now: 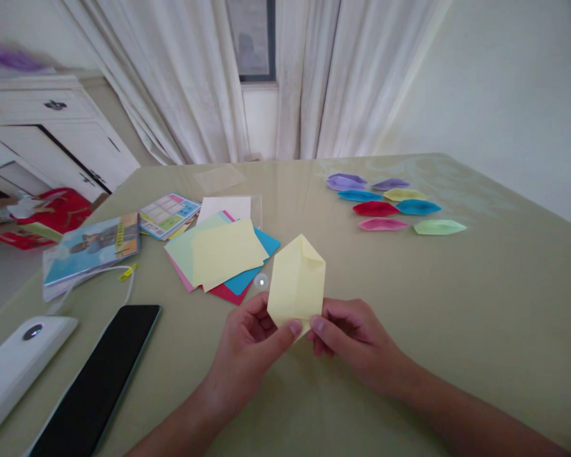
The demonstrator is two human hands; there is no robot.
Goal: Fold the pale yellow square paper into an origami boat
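A pale yellow sheet of folding paper [295, 279] stands upright between my hands, its corners folded in so that it comes to a point at top and bottom. My left hand [252, 346] grips its lower left edge, thumb in front and fingers behind. On the lower right, my right hand [356, 339] pinches the paper with the thumb near the bottom point. Both thumbs lie close together there. The fingertips behind the paper are hidden.
Loose coloured paper sheets [228, 254] lie fanned beyond my left hand. Several folded paper boats [375, 209] sit at the back right. On the left are a book [95, 247], a black phone [99, 381], a white device [23, 362] and a cable [129, 289].
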